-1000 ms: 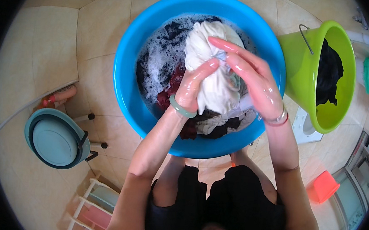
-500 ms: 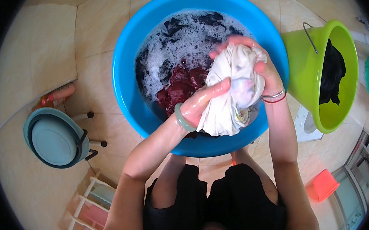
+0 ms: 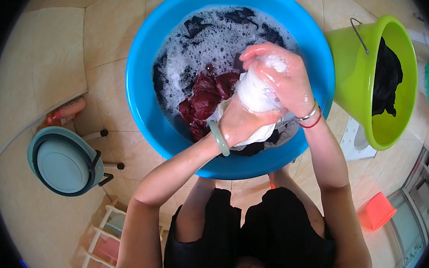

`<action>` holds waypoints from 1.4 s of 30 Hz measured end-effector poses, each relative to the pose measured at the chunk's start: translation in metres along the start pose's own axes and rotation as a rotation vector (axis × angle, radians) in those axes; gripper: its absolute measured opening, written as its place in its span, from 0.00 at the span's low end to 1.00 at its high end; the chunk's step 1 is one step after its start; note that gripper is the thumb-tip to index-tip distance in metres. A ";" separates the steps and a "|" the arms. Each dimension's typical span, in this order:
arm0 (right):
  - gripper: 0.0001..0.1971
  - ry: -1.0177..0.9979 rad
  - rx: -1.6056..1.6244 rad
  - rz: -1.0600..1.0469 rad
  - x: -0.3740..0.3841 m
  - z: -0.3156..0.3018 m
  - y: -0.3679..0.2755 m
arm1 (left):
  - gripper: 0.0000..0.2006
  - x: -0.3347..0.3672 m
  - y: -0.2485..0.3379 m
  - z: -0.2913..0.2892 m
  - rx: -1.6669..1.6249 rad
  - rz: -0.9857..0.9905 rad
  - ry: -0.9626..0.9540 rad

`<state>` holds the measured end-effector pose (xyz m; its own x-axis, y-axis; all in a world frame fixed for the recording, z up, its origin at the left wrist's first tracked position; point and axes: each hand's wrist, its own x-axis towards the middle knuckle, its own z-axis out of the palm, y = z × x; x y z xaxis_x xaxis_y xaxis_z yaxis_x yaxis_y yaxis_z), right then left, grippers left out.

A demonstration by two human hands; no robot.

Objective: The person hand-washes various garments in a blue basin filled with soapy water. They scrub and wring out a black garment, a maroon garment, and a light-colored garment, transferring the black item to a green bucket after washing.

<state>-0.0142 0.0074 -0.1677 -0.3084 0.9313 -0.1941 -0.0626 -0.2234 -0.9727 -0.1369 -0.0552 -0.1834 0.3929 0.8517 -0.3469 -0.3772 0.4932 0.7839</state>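
Observation:
A wet white cloth garment [image 3: 257, 94] is bunched above the blue tub [image 3: 137, 89], with lather on its upper part. My left hand [image 3: 250, 122] wraps round it from below, thumb across the folds. Over its far right side curls my right hand [image 3: 285, 79], fingers bent on the cloth and suds on the skin. Dark red fabric [image 3: 204, 101] lies in the tub beside my left hand, partly out of the foamy water [image 3: 195, 55]. Dark clothes show through the foam, and grey fabric [image 3: 288, 131] lies near the tub's right side.
Right of the tub, a tilted lime-green bucket [image 3: 350, 76] holds a black garment [image 3: 387, 79]. A grey-green folding basin [image 3: 63, 165] stands at the left, near a white rack [image 3: 99, 233]. An orange-red container [image 3: 377, 211] is at the lower right, on a tiled floor [image 3: 110, 97].
My hands have drawn together around the white garment, which is now more tightly bunched and lower. My right hand has turned over onto it, and lather now shows. Grey and black fabric is uncovered below.

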 end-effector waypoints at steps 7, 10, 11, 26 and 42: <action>0.04 0.211 -0.645 -0.090 0.008 0.004 0.031 | 0.30 0.016 -0.034 -0.014 0.134 0.114 0.027; 0.09 0.036 -0.289 0.045 0.014 -0.009 0.039 | 0.27 0.015 -0.034 -0.014 -0.052 -0.097 0.061; 0.11 -0.029 -0.119 0.085 0.013 -0.017 0.037 | 0.28 0.011 -0.021 -0.012 -0.140 -0.174 0.018; 0.13 -0.400 0.283 0.141 -0.013 -0.028 -0.023 | 0.30 -0.020 0.042 -0.002 -0.339 -0.389 -0.270; 0.16 0.054 -0.202 0.174 -0.014 0.004 0.020 | 0.30 -0.006 -0.023 -0.010 0.143 -0.103 0.020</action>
<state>-0.0149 -0.0110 -0.1842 -0.2462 0.8993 -0.3615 0.1792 -0.3244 -0.9288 -0.1392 -0.0699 -0.2042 0.4057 0.8022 -0.4380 -0.2125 0.5489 0.8084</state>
